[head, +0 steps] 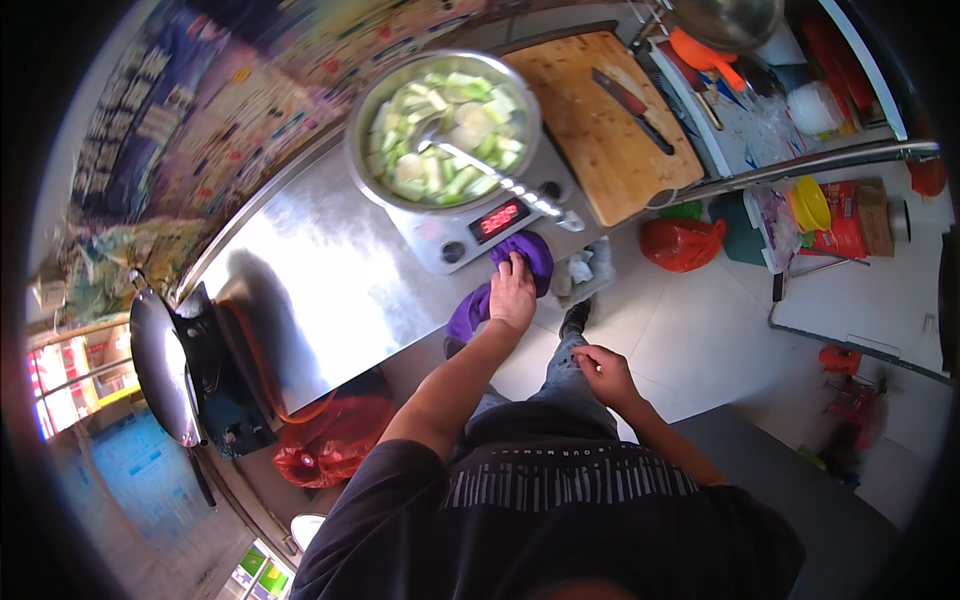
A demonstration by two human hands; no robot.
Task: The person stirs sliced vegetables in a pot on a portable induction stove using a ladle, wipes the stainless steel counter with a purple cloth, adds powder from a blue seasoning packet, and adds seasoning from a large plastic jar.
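Note:
My left hand [513, 294] holds a bunched purple cloth [537, 259] at the front edge of the steel counter [352, 255], with one end hanging over the edge. Just beyond it is a countertop cooker [435, 247] with knobs and a lit red display. On the cooker sits a wide metal pot [365, 184] of cut green vegetables [431, 169] and pale round slices in liquid. A metal spoon [510, 184] with a twisted handle leans across the pot's rim. Beside my thigh, my right hand [609, 379] is loosely curled, with nothing visible in it.
A wooden cutting board [577, 97] bearing a knife [634, 111] lies right of the pot. Below the counter edge is a clear bin [600, 274]. A red plastic bag [681, 244] rests farther right. A black wok [161, 360] stands at the counter's left end, above another red bag [337, 439].

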